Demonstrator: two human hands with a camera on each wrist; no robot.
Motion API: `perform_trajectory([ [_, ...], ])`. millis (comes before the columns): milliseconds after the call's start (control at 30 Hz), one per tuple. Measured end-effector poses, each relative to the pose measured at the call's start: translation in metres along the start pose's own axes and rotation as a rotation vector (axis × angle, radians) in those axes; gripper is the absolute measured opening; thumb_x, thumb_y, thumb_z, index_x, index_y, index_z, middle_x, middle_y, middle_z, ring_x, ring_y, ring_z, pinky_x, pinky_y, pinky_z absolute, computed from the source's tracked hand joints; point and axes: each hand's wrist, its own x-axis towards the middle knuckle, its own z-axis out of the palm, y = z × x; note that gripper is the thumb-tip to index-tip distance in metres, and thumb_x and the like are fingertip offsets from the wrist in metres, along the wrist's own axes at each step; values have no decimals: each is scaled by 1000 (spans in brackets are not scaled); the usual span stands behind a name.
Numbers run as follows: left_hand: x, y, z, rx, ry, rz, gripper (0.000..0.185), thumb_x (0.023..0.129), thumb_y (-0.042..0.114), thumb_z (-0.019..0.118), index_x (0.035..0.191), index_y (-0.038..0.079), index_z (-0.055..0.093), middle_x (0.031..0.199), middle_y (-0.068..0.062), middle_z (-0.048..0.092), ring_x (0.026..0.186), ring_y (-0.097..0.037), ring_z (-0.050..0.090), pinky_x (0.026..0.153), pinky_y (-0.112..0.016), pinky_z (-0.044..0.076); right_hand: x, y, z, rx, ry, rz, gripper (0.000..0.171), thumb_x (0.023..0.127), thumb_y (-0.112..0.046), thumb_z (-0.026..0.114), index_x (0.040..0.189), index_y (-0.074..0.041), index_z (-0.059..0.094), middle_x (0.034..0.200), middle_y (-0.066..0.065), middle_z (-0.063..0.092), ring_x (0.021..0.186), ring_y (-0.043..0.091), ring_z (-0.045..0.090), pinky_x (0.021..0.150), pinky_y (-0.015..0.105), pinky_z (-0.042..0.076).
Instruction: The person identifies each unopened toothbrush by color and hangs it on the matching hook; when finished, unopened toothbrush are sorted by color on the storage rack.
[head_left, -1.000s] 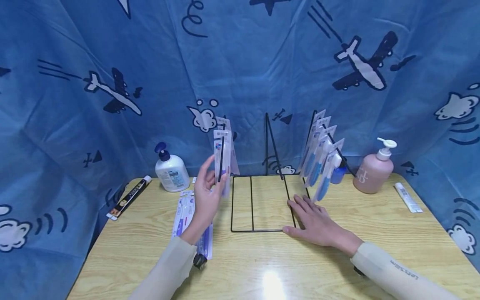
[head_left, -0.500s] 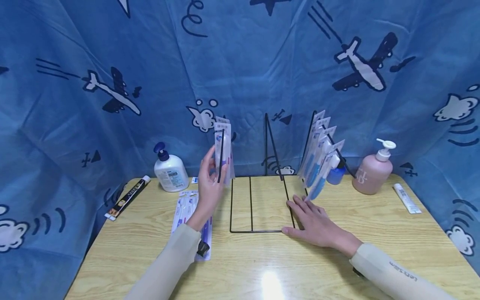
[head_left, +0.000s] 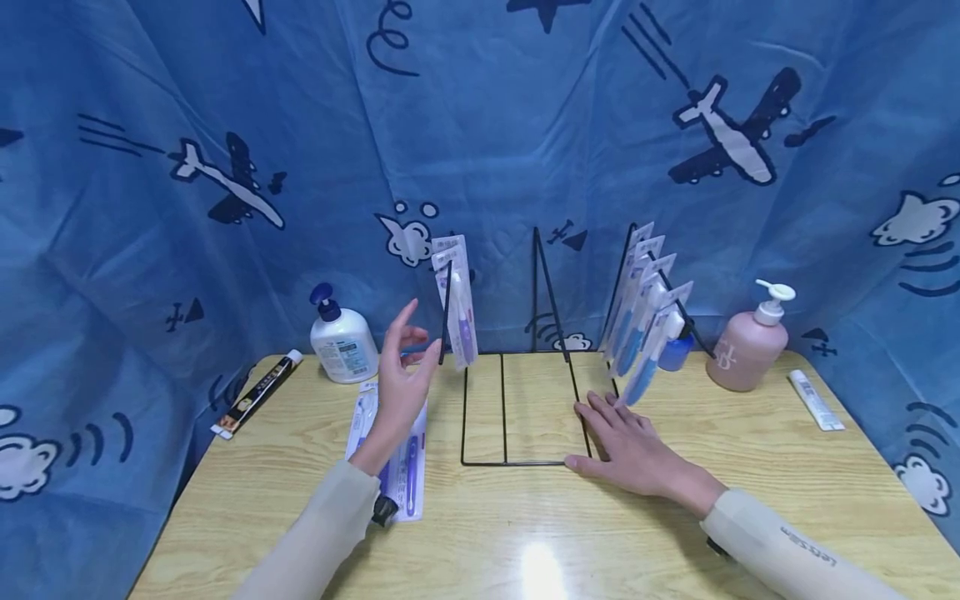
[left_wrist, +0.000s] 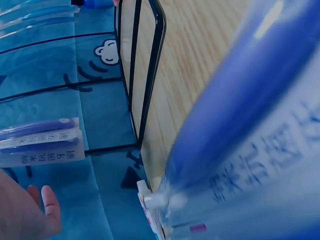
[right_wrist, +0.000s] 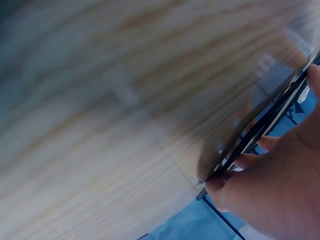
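The left hand (head_left: 399, 379) is raised with fingers spread and loosely straight, holding nothing; its fingertips sit just left of the purple toothbrush packs (head_left: 456, 302) hanging on the left prong of the black wire rack (head_left: 517, 408); their long axis runs near upright, tilted slightly. More toothbrush packs (head_left: 386, 454) lie flat on the wooden table (head_left: 750, 467) under that wrist, long axis running front to back; the left hand is far nearer both than the right hand (head_left: 633, 446), which rests flat with straight fingers, pressing the rack's base at its right front corner
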Motion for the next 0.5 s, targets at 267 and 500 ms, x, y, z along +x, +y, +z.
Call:
perform_trajectory([
  [267,-18,9,-25,24,-2,-88,56,108,6,70,161,11,51,124,-20,63,118,-26,61,98,-44,50,-1,0,0,-9,4,1,91,105,-63,63,169,-3,37,175,25,26,159,54,21,115,81,27],
  [500,-39,13,-50,67,-7,-142,52,108,10,70,158,13,54,129,-22,63,120,-22,61,98,-35,50,0,-1,-1,-7,-4,-9,90,106,-62,63,169,-3,37,175,26,26,160,53,20,116,80,25],
])
